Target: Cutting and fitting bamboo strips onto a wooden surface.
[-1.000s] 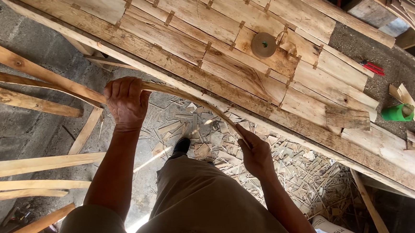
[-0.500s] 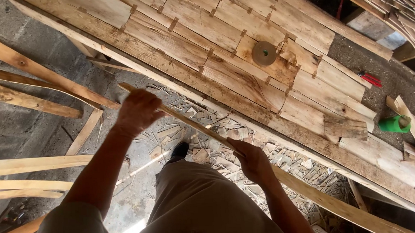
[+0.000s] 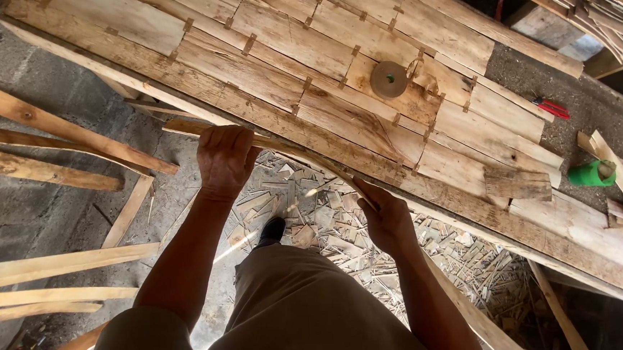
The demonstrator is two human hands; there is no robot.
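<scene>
- A worker is standing at a long plank workbench (image 3: 472, 208), gripping a thin wooden strip (image 3: 303, 154) that is running along the bench's near edge; the step in hand looks like lining the strip up against that edge.
- The left hand (image 3: 225, 158) is wrapping shut around the strip near its far end; the right hand (image 3: 386, 217) is closing on it further along, fingers curled over it.
- The strip is lying between and under both hands, close against the bench; whether it is touching the edge I cannot tell.
- The next move, by my judgement, is calling for both hands holding level.
- Offcuts (image 3: 328, 217) are littering the floor below; a round disc (image 3: 389, 79) is resting on the bench.
</scene>
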